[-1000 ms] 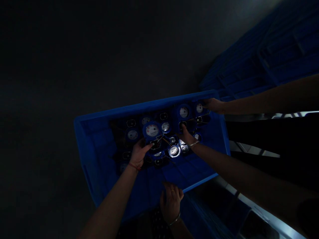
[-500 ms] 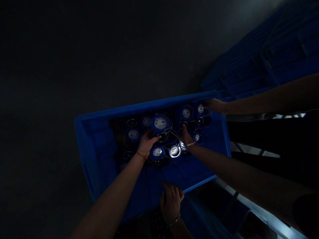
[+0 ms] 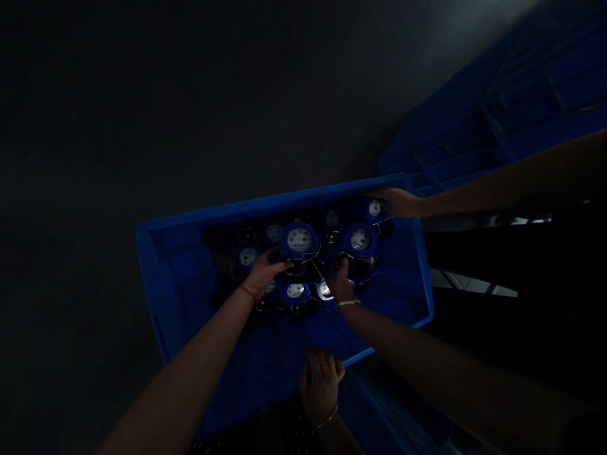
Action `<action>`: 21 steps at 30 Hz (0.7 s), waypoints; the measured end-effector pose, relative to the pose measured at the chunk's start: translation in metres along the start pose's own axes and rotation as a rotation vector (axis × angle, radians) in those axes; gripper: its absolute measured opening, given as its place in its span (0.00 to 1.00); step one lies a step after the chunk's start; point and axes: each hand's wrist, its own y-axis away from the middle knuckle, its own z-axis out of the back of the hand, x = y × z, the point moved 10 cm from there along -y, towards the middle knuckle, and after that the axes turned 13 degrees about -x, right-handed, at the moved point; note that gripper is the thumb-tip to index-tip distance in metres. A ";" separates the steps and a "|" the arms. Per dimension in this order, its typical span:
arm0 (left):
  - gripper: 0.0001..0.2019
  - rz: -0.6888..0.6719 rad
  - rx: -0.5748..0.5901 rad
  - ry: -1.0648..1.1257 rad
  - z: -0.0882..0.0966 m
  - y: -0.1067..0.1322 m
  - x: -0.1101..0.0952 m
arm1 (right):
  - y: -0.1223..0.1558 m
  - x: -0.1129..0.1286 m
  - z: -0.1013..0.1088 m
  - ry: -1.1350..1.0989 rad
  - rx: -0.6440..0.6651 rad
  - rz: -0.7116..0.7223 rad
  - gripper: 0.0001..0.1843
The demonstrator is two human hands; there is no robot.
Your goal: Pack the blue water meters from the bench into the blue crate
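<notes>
My left hand [image 3: 263, 275], with a red string at the wrist, is closed on a blue water meter [image 3: 298, 239] with a white dial. Its thumb presses on the black box below the dial, and its other fingers are mostly hidden. Thin wires trail from that meter. Along the near side of the blue crate [image 3: 156, 272], my right hand [image 3: 322, 382] has its fingers bent over the rim, with a bracelet at its wrist. Several more meters lie in the crate, among them one meter [image 3: 294, 291] just below the held one.
A co-worker at the right reaches in with both arms. One hand [image 3: 342, 284] holds another meter [image 3: 359, 239]; the other hand [image 3: 401, 202] is by a smaller-looking dial at the far corner. Blue crates [image 3: 474, 145] stand at upper right. Dim grey floor [image 3: 190, 114] lies beyond.
The co-worker's nearer hand has raised its meter and brought it towards me. My left hand stays on its meter, slightly further left. My right hand keeps to the rim.
</notes>
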 end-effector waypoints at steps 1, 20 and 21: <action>0.22 -0.002 -0.025 -0.015 0.008 0.006 0.000 | 0.001 0.000 -0.001 0.001 0.002 0.005 0.16; 0.25 0.023 -0.196 0.097 0.046 0.040 0.020 | -0.001 0.004 -0.002 0.098 0.016 0.062 0.19; 0.25 0.017 -0.194 0.107 0.041 0.037 0.021 | -0.001 0.005 -0.002 0.098 0.012 0.068 0.19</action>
